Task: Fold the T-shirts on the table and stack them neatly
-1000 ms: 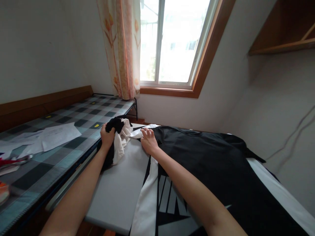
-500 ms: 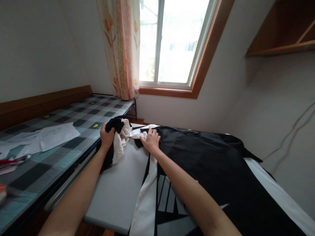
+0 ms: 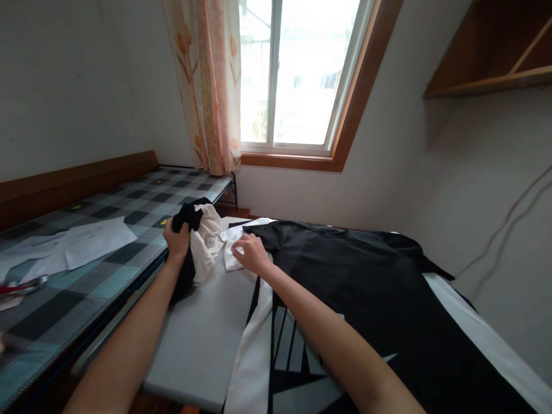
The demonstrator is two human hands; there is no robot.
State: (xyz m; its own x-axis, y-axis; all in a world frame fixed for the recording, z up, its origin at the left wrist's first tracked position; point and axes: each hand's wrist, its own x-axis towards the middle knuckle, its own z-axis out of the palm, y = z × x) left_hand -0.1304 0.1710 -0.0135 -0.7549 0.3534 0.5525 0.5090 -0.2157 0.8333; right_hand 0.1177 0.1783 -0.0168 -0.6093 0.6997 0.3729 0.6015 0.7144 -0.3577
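Note:
My left hand (image 3: 176, 238) is closed around a bunched black-and-white garment (image 3: 206, 241), lifted at the left side of the grey board. Its white part hangs down on the right of my fingers, the black part above and below. My right hand (image 3: 251, 253) has thumb and finger pinched at a small white piece of cloth (image 3: 230, 260) on the board. Whether that cloth belongs to the bunched garment I cannot tell. Just right of my right hand, a black T-shirt (image 3: 336, 276) with grey print and white side panels lies spread out flat, its black sleeve (image 3: 265, 234) by my knuckles.
The grey board (image 3: 198, 333) runs under the clothes. On the left stands a bed with a checked mattress (image 3: 125, 201), with papers (image 3: 92, 241) on it. A curtain (image 3: 211, 103) hangs beside the window; a wooden shelf (image 3: 487, 80) is at upper right.
My right hand has moved slightly left, off the black sleeve, which now lies flatter; the white cloth sits lower and further left. My left hand has shifted a little left with the bunched garment.

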